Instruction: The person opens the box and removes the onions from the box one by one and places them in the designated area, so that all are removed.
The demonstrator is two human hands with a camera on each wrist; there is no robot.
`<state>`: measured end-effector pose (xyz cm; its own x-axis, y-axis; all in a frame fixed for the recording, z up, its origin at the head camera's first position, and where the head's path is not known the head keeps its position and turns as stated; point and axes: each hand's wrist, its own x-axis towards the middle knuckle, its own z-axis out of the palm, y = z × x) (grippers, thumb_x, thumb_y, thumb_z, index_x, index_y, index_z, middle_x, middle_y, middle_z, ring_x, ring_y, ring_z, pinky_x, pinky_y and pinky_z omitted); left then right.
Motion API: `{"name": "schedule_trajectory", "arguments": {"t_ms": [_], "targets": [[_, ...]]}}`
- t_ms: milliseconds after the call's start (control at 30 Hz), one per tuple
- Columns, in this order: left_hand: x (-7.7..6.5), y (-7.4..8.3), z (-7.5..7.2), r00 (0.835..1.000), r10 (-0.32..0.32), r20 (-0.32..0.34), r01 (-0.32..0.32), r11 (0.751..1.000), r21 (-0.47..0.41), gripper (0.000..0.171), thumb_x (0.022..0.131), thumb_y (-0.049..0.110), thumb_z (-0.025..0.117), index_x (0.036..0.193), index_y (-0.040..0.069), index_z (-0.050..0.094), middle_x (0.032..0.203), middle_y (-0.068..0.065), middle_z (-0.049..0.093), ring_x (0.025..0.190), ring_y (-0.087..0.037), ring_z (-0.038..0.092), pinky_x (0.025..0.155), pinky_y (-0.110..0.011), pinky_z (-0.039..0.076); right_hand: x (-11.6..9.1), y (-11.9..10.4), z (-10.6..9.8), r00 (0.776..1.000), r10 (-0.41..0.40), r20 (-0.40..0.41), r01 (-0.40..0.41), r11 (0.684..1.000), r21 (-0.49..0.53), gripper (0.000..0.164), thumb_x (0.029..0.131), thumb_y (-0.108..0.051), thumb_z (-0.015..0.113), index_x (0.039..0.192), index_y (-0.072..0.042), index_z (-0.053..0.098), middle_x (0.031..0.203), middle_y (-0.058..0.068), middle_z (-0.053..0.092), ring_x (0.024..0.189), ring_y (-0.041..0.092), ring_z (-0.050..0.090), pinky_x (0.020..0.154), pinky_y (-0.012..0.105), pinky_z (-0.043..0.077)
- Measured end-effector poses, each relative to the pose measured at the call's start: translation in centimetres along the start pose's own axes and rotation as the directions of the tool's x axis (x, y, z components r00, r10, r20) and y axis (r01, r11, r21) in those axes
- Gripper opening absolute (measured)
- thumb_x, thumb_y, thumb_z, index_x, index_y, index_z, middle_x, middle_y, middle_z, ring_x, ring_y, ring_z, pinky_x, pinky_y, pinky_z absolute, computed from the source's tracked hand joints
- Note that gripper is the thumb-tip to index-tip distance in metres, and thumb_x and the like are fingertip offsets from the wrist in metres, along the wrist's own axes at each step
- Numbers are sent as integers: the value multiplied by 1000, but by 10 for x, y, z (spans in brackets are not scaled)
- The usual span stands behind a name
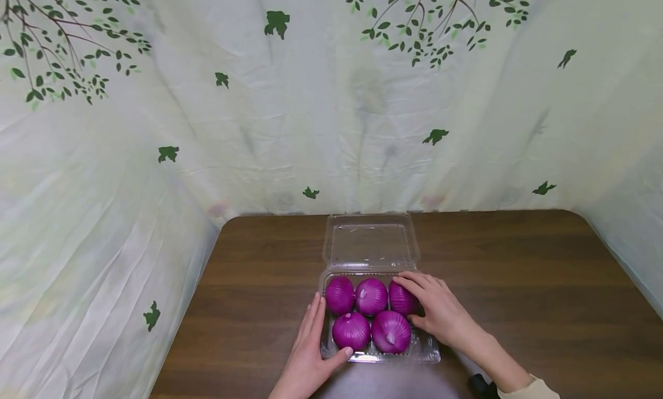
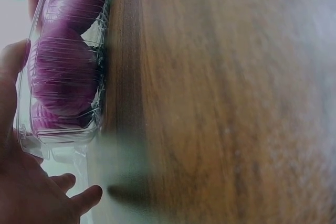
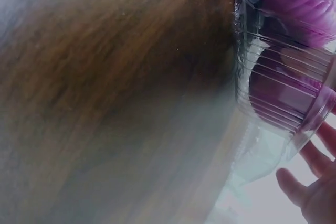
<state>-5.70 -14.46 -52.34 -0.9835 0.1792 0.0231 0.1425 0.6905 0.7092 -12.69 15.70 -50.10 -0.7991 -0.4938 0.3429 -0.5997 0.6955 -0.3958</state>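
Observation:
Several purple-red onions (image 1: 371, 296) sit in two rows in a clear plastic clamshell box (image 1: 383, 357). Its clear lid (image 1: 370, 243) lies folded back toward the wall. My left hand (image 1: 309, 353) rests along the box's left side with fingers straight, the thumb at the front rim beside the front-left onion (image 1: 351, 331). My right hand (image 1: 440, 310) holds the back-right onion (image 1: 401, 298), fingers over its top and thumb near its front side. In the right wrist view, an onion (image 3: 281, 90) shows through the ribbed wall, with fingers (image 3: 315, 158) beyond the rim.
The box stands on a brown wood-grain table (image 1: 518, 272), near its front edge. A pale cloth (image 1: 331, 128) printed with leaves and branches hangs behind and at both sides. A dark object (image 1: 481, 386) shows under the right forearm.

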Motion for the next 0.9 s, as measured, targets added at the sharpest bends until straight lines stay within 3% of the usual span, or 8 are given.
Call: {"name": "schedule_trajectory", "arguments": {"t_ms": [200,533,633,700,800,900], "targets": [[0,1,0,1000,-4,4,4,1000,6,106,80,67,67,159,19,15,165,9,5,148,-32,10,111,-61,23,-3,0,-2,1000,22,-22,-21,999,37,82,61,-12,93,135,-11,58,134,8,56,122,28,54,103,62,34],[-1,1,-1,1000,-8,13,8,1000,11,106,80,68,66,159,18,16,165,7,5,148,-34,11,111,-62,23,-11,-1,-6,987,39,-155,-18,991,133,84,63,-16,93,138,-13,54,137,4,52,122,26,52,98,57,41],[-1,1,-1,1000,-6,11,6,1000,9,106,80,67,67,159,18,16,165,7,5,148,-35,11,111,-62,23,-15,-2,-9,980,51,-192,-20,987,158,86,64,-15,93,140,-15,53,138,2,50,118,24,53,92,52,48],[-1,1,-2,1000,-6,11,6,1000,8,106,80,67,67,159,18,16,165,7,5,148,-34,11,111,-62,23,-16,-4,-11,978,62,-198,-23,981,193,86,65,-13,92,141,-15,52,139,1,49,117,21,53,92,42,52],[-1,1,-2,1000,-4,8,4,1000,4,106,81,66,67,159,18,16,165,7,6,148,-34,11,110,-63,23,-18,-5,-15,977,87,-197,-35,968,249,85,67,-11,90,141,-15,50,140,1,47,116,18,54,91,24,51],[-1,1,-2,1000,3,3,-3,1000,3,106,81,66,67,159,18,16,165,7,6,148,-34,11,111,-62,23,-20,-5,-17,972,122,-201,-59,954,292,84,67,-11,90,142,-16,50,140,1,46,116,16,52,89,15,47]]}}
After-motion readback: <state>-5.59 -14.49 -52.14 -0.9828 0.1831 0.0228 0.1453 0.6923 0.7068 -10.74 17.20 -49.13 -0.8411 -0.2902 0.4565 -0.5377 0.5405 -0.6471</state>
